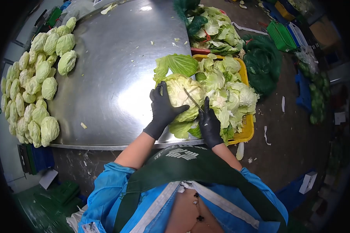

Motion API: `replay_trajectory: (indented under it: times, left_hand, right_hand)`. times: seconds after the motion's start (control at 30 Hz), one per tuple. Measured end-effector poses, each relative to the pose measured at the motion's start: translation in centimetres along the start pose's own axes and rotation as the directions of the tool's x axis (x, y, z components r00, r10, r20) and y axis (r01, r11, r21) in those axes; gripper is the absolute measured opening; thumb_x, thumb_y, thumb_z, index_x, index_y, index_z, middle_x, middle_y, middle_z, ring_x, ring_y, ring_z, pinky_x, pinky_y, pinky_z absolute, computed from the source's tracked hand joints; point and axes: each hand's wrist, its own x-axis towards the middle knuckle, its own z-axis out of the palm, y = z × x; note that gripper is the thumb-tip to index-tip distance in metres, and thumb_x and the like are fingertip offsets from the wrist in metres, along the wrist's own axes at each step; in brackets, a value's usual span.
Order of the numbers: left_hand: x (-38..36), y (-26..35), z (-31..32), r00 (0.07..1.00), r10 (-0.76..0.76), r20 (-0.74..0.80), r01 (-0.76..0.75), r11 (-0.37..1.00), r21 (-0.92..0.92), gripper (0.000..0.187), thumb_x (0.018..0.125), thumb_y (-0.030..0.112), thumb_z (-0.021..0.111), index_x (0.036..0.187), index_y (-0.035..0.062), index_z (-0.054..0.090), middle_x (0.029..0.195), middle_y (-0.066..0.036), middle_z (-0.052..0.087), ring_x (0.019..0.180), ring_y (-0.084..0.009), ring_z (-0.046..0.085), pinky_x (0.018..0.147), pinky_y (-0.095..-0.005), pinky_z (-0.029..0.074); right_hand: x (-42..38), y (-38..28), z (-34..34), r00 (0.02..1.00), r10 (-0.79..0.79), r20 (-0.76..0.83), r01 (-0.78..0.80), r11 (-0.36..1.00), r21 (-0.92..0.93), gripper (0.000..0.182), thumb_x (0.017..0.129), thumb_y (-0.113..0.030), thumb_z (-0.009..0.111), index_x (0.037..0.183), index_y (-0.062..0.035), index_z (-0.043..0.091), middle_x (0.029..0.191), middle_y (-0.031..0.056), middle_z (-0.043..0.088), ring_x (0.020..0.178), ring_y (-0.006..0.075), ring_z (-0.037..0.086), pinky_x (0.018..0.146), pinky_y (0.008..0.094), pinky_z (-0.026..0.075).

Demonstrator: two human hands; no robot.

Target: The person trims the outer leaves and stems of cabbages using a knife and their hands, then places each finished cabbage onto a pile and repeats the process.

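A pale green cabbage rests near the right edge of a steel table, its stem side facing up. My left hand, in a black glove, grips its left side with fingers and thumb spread around it. In my right hand, also black-gloved, is a small knife whose blade lies across the cabbage's stem end. A loose outer leaf spreads out behind the head, and another leaf lies in front of it.
A yellow crate heaped with cabbage leaves adjoins the table's right edge. Behind it stands a red crate of leaves. Green netting lies beyond. Many trimmed cabbages are piled along the left of the steel table.
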Motion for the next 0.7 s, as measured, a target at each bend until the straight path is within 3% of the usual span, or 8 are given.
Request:
replay_trajectory:
  times: [0.1, 0.2, 0.27, 0.33, 0.37, 0.4, 0.57, 0.7]
  left_hand:
    - [0.3, 0.3, -0.7, 0.999, -0.025, 0.043, 0.027, 0.998, -0.048, 0.116, 0.051, 0.051, 0.081, 0.135, -0.004, 0.024, 0.129, -0.023, 0.033, 0.118, -0.0379, 0.028, 0.099, -0.0457, 0.033]
    - [0.0, -0.2, -0.3, 0.999, 0.015, 0.029, -0.015, 1.0, 0.004, 0.116, 0.051, 0.052, 0.08, 0.135, -0.0039, 0.024, 0.13, -0.024, 0.032, 0.118, -0.0381, 0.028, 0.099, -0.0461, 0.033]
    - [-1.3, 0.2, 0.3, 0.999, 0.04, 0.002, -0.04, 0.995, 0.092, 0.116, 0.051, 0.052, 0.08, 0.135, -0.0039, 0.024, 0.131, -0.025, 0.032, 0.118, -0.0384, 0.028, 0.099, -0.0463, 0.032]
    - [-0.5, 0.3, 0.1, 0.998, 0.062, -0.019, -0.059, 0.99, 0.124, 0.116, 0.051, 0.052, 0.08, 0.135, -0.0041, 0.023, 0.131, -0.025, 0.032, 0.118, -0.0394, 0.027, 0.1, -0.047, 0.03]
    - [-0.1, 0.2, -0.2, 0.998, 0.038, 0.041, -0.039, 0.999, 0.031, 0.116, 0.051, 0.052, 0.08, 0.135, -0.004, 0.023, 0.131, -0.025, 0.032, 0.119, -0.0403, 0.027, 0.101, -0.0473, 0.029]
    - [0.0, 0.4, -0.2, 0.999, 0.042, 0.032, -0.043, 0.999, 0.029, 0.116, 0.051, 0.052, 0.08, 0.135, -0.004, 0.023, 0.131, -0.025, 0.032, 0.119, -0.0403, 0.027, 0.101, -0.0473, 0.029]
    - [-0.4, 0.4, -0.1, 0.999, 0.041, 0.019, -0.043, 0.994, 0.096, 0.117, 0.051, 0.053, 0.08, 0.136, -0.0024, 0.023, 0.132, -0.024, 0.032, 0.122, -0.0421, 0.025, 0.102, -0.0477, 0.027]
    - [0.2, 0.4, -0.2, 0.999, 0.037, 0.027, -0.039, 0.996, 0.077, 0.117, 0.049, 0.052, 0.081, 0.137, 0.0002, 0.023, 0.134, -0.025, 0.029, 0.125, -0.0421, 0.023, 0.104, -0.0473, 0.026]
  right_hand:
    - [0.0, 0.5, 0.5, 1.0, -0.009, -0.006, 0.01, 1.0, 0.028, 0.062, 0.089, -0.024, 0.052, 0.142, -0.0096, 0.023, 0.085, 0.0176, 0.057, 0.069, 0.0326, 0.059, 0.052, 0.0408, 0.047]
    - [2.4, 2.8, 0.4, 0.909, 0.069, -0.411, 0.021, 0.978, 0.21, 0.051, 0.091, -0.024, 0.05, 0.138, -0.0123, 0.033, 0.084, 0.0178, 0.06, 0.071, 0.0331, 0.059, 0.057, 0.0423, 0.046]
    - [5.7, 2.9, -2.4, 0.924, 0.072, -0.376, 0.007, 0.979, 0.204, 0.053, 0.089, -0.024, 0.053, 0.138, -0.0157, 0.033, 0.084, 0.0178, 0.059, 0.072, 0.0348, 0.059, 0.06, 0.0431, 0.047]
    - [6.1, -0.4, -3.5, 0.994, 0.062, -0.09, -0.042, 0.977, 0.207, 0.056, 0.087, -0.027, 0.056, 0.138, -0.0166, 0.033, 0.088, 0.0185, 0.056, 0.074, 0.0358, 0.058, 0.063, 0.0424, 0.047]
    - [6.1, -0.8, -2.4, 0.995, -0.047, -0.093, 0.065, 0.976, 0.208, 0.064, 0.083, -0.031, 0.061, 0.138, -0.0166, 0.033, 0.091, 0.0177, 0.053, 0.078, 0.0352, 0.058, 0.063, 0.0417, 0.048]
    - [6.3, -1.2, -1.6, 0.999, -0.037, -0.018, 0.039, 0.988, 0.15, 0.069, 0.077, -0.034, 0.068, 0.137, -0.0211, 0.037, 0.097, 0.0136, 0.053, 0.079, 0.0265, 0.058, 0.069, 0.0364, 0.049]
    - [8.6, -0.1, -1.8, 0.979, -0.2, 0.028, 0.183, 0.938, 0.294, 0.066, 0.073, -0.039, 0.071, 0.127, -0.0111, 0.046, 0.096, 0.0154, 0.051, 0.088, 0.0303, 0.056, 0.075, 0.039, 0.047]
    - [9.1, 0.3, -2.5, 0.959, -0.272, 0.082, 0.25, 0.945, 0.211, 0.06, 0.08, -0.041, 0.062, 0.129, -0.0105, 0.044, 0.097, 0.0184, 0.051, 0.087, 0.0351, 0.055, 0.074, 0.0406, 0.047]
